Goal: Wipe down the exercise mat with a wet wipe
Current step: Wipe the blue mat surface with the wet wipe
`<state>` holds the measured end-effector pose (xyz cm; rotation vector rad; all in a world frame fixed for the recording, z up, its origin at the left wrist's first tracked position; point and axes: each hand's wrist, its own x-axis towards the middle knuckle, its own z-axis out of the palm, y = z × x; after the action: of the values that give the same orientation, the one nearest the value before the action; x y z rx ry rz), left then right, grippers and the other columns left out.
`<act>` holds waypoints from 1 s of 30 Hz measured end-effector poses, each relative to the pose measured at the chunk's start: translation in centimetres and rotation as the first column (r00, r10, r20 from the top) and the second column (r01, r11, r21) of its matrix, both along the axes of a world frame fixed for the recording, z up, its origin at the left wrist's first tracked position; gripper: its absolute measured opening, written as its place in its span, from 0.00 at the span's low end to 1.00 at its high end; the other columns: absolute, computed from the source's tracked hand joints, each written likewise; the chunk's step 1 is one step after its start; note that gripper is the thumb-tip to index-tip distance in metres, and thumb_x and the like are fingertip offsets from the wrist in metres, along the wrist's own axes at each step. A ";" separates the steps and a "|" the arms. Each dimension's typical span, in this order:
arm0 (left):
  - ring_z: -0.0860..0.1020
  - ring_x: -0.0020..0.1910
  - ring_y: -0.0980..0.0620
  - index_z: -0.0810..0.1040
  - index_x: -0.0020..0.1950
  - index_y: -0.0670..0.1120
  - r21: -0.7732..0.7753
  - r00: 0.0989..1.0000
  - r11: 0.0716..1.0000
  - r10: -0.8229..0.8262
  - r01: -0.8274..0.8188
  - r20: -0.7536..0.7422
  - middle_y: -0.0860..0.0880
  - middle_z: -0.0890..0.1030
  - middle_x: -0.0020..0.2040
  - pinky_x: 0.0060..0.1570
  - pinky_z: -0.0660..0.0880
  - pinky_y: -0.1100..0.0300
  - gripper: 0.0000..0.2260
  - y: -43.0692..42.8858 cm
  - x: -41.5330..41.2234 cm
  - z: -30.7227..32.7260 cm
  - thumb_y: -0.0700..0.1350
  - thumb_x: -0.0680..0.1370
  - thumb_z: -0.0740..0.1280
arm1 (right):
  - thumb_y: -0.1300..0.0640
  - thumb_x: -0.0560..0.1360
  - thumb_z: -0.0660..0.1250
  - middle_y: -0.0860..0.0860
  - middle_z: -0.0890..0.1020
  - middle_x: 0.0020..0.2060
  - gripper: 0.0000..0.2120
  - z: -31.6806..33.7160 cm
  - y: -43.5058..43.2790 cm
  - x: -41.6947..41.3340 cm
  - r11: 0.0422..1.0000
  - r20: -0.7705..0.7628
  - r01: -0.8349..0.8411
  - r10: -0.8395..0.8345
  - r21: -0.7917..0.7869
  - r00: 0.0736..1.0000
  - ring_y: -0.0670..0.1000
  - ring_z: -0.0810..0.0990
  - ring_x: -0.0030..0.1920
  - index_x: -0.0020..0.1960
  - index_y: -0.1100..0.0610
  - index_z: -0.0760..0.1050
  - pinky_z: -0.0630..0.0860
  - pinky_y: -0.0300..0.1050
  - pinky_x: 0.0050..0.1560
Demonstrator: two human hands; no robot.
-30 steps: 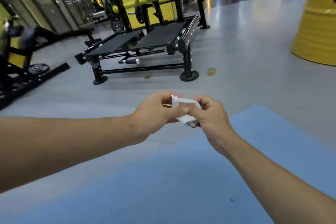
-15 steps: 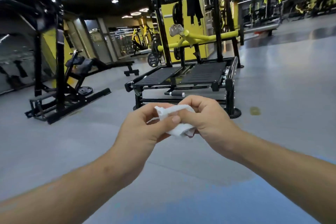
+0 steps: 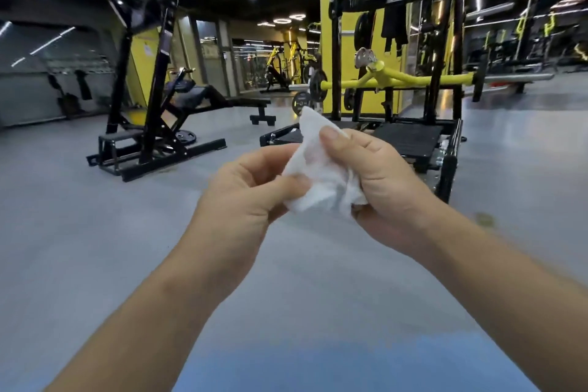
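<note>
- The left hand (image 3: 251,188) is curled, its thumb and fingers pinching the lower left part of the wet wipe (image 3: 318,183).
- The right hand (image 3: 385,188) grips the same wipe from the other side. Its thumb lies across the upper edge and its fingers are folded under the crumpled lower part.
- The wet wipe is white, bunched between the two hands, with one corner standing up above the right thumb. It is held in the air between the two forearms, touching nothing but the hands.
- The exercise mat (image 3: 334,369) is blue and lies flat on the floor (image 3: 95,232) below the forearms. Only its far part shows, at the bottom of the view. The wipe is up in the air well beyond the mat's far edge and not in contact with it.
- The floor is smooth grey and runs out past the mat on all sides.
- Beyond the hands stands a black machine with a ribbed platform (image 3: 410,137) and a yellow bar (image 3: 413,81) across it, in front of a yellow pillar (image 3: 324,25).
- Further left stand a black angled frame (image 3: 152,124), with a weight plate (image 3: 185,136) at its foot, and a black padded bench (image 3: 222,102).
</note>
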<state>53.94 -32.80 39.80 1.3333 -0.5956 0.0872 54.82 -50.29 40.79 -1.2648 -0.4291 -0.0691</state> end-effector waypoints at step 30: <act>0.84 0.59 0.47 0.85 0.61 0.45 -0.309 0.929 0.919 0.133 -0.246 -0.345 0.46 0.85 0.60 0.53 0.83 0.54 0.20 9.6 -3.0 -2.2 0.57 0.84 0.61 | 0.53 0.83 0.66 0.53 0.85 0.37 0.11 -0.6 8.8 1.3 0.928 0.274 0.309 -0.248 -0.207 0.929 0.51 0.83 0.36 0.46 0.59 0.80 0.79 0.47 0.35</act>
<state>50.92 -23.23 37.59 1.0268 -0.1599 0.1291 56.17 -41.48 40.23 -1.5667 -0.4744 -0.4302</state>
